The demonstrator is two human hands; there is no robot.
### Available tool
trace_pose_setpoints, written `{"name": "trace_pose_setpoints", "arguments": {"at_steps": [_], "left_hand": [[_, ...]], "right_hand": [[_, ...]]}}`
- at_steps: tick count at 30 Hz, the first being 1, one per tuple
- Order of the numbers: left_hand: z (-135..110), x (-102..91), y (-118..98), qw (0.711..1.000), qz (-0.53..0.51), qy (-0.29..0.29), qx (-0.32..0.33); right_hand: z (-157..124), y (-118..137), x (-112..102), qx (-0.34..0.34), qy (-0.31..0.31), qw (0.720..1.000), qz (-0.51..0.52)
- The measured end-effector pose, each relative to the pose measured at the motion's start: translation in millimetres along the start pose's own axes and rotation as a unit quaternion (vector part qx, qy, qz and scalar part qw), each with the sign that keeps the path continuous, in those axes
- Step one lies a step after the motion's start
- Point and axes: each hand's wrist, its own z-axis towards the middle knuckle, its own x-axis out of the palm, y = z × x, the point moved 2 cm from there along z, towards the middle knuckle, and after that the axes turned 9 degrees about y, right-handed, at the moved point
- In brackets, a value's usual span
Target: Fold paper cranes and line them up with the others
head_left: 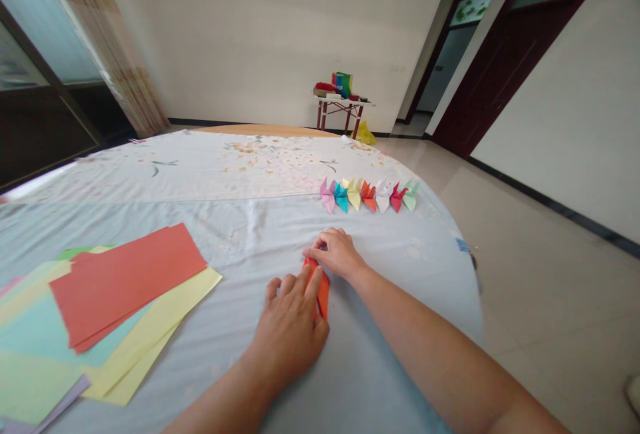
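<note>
A narrow folded piece of orange paper (323,294) lies on the pale blue tablecloth (250,234) in front of me. My left hand (290,324) rests flat on its near end, fingers stretched out along the fold. My right hand (337,252) is curled at the paper's far tip, fingertips pinched on it. Beyond the hands a row of several small folded paper figures (367,195) in pink, blue, yellow, orange, white, red and green stands on the cloth.
A loose pile of coloured sheets (115,294), red on top of yellow, light blue and green, lies at the left. The round table's edge (465,247) curves off at the right above tiled floor. A small table with colourful items (343,97) stands by the far wall.
</note>
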Motion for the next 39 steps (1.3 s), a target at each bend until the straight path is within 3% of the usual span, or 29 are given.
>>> {"name": "trace_pose_setpoints", "arguments": {"at_steps": [8, 29, 39], "left_hand": [[4.9, -4.9, -0.4, 1.000, 0.008, -0.009, -0.004], [9.9, 3.6, -2.0, 0.999, 0.020, -0.016, -0.041], [10.0, 2.0, -3.3, 0.999, 0.018, -0.014, -0.045]], "right_hand": [[-3.7, -2.0, -7.4, -0.019, 0.032, 0.999, 0.023], [-1.3, -7.5, -8.6, -0.033, 0.081, 0.996, 0.020], [-1.0, -8.8, -9.7, -0.048, 0.075, 0.995, 0.042]]}}
